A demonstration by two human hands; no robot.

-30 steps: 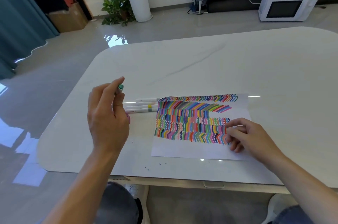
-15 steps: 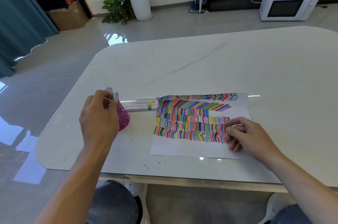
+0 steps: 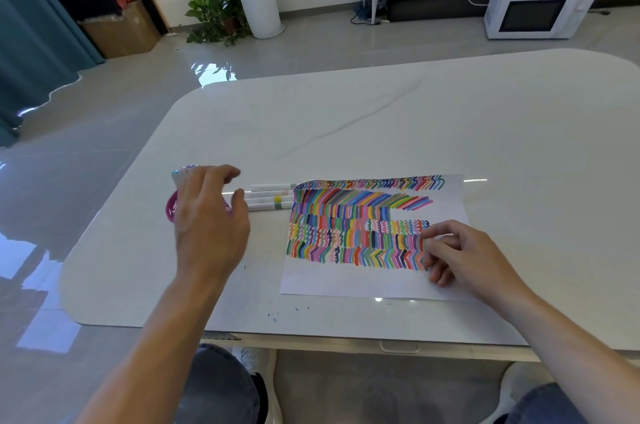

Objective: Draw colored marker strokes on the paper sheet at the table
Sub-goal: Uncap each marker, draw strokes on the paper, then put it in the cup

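Left hand [image 3: 207,226] is over the purple marker cup [image 3: 171,211], fingers loose, gripping nothing. Right hand [image 3: 462,252] rests loosely curled on the paper sheet [image 3: 363,281], flat on the table [image 3: 381,118] near us. We see three markers [image 3: 270,197] between cup and sheet.

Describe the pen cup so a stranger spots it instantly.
On the white table, look left of the striped paper sheet. Past the loose white markers stands a magenta cup, half hidden behind the left hand; it alone is upright and pink.
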